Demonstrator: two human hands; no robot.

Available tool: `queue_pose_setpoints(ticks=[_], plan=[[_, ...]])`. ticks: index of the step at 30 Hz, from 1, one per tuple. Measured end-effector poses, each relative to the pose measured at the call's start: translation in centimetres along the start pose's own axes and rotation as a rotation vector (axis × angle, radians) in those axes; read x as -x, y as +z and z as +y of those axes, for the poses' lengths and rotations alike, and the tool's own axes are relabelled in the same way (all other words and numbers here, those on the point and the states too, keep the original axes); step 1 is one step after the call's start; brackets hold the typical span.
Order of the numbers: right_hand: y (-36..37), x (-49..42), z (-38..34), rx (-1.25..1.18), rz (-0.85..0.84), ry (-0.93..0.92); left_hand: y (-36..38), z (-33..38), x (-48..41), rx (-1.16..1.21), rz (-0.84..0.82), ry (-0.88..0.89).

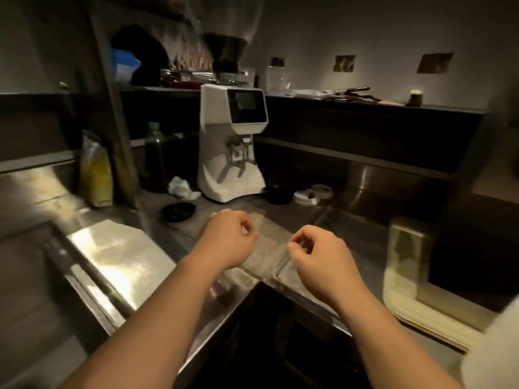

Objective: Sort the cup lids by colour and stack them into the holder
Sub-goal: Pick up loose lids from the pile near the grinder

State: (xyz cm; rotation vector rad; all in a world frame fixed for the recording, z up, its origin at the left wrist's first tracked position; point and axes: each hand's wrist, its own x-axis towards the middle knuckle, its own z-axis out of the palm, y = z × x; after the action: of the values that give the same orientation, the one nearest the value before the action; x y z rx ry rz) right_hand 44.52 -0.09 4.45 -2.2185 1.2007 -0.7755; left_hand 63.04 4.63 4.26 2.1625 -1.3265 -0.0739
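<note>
Left hand [230,240] and right hand [317,254] curl before the grinder [233,141]; I cannot tell if they pinch clear film [269,239], perhaps spreading it; white lids [306,197] right of grinder, unsorted

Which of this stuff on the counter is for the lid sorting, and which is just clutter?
Job: left black lid; right black lid; white lids.
Lying about: coffee grinder; dark bottle; crumpled tissue; yellow bag.
</note>
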Motion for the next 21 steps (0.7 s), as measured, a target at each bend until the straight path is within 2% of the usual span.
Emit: queue_pose_setpoints(ticks=[3,7,11,14,17,19,21], plan=[[4.2,-4.2,-1.2,0.033,-0.107,0.028,-0.5,-5.3,-3.8,-0.155,-0.051,-0.178],[8.5,-8.8,-1.7,0.083,-0.188,0.035,0.4,-10.5,-8.1,-0.182,-0.009,-0.347],[10.1,-13.5,-0.4,0.085,-0.128,0.073,2.4,-13.1,-10.1,-0.313,-0.08,-0.444],[10.2,-17.9,1.1,0.077,-0.071,0.128,2.8,-13.1,-10.7,-0.435,0.066,-0.404],[10.6,-22.3,2.1,0.089,0.0,0.239,3.3,-12.6,-10.8,-0.421,0.115,-0.358],[11.0,-24.8,2.5,0.185,0.048,0.238,3.7,-12.2,-11.1,-0.428,0.133,-0.301],[11.4,-26.8,2.8,0.326,0.007,0.19,4.0,-12.1,-11.5,-0.382,0.224,-0.256]])
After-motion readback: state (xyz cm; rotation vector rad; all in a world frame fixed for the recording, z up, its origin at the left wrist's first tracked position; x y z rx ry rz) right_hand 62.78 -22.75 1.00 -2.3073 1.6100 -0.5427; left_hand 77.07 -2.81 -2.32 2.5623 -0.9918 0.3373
